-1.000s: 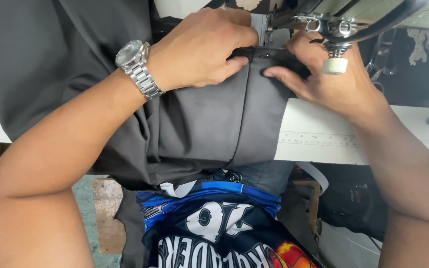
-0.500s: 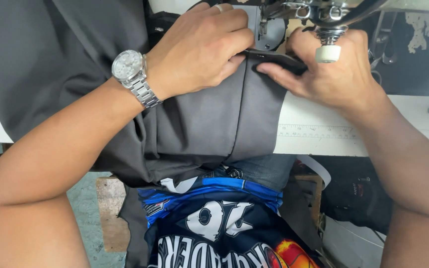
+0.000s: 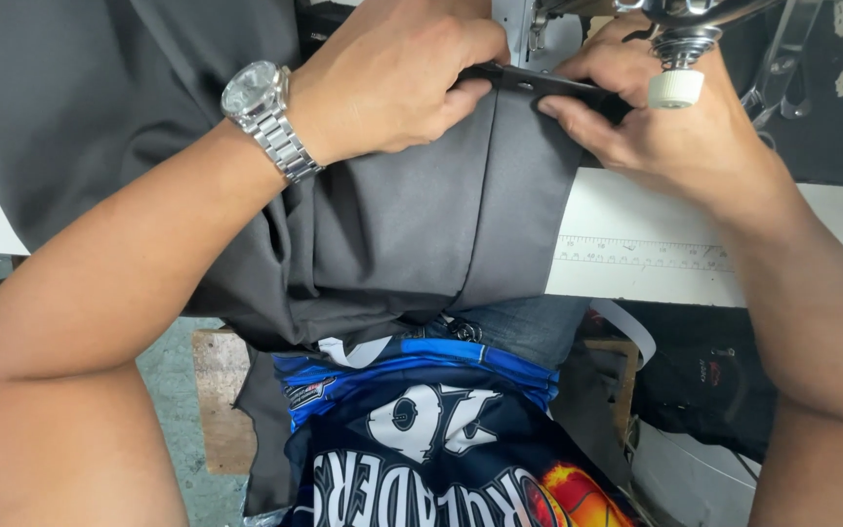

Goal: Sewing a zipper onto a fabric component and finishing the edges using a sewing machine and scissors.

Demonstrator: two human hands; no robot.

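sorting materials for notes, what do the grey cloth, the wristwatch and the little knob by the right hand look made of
Grey cloth: woven fabric, matte, soft folds and a pressed crease. Wristwatch: probably steel, its linked band shiny. Knob: likely plastic, cream-white, dull, ribbed.

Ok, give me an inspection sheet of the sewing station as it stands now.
Surface: white machine table with a printed ruler strip along its front.
Job's things: dark grey fabric, folded edge held at the sewing machine head.
Clutter: nothing seen.
Grippers: left hand pinches the fabric edge; right hand presses it flat; wristwatch on the left wrist.
Cables: nothing seen.
Surroundings: wooden seat, concrete floor.
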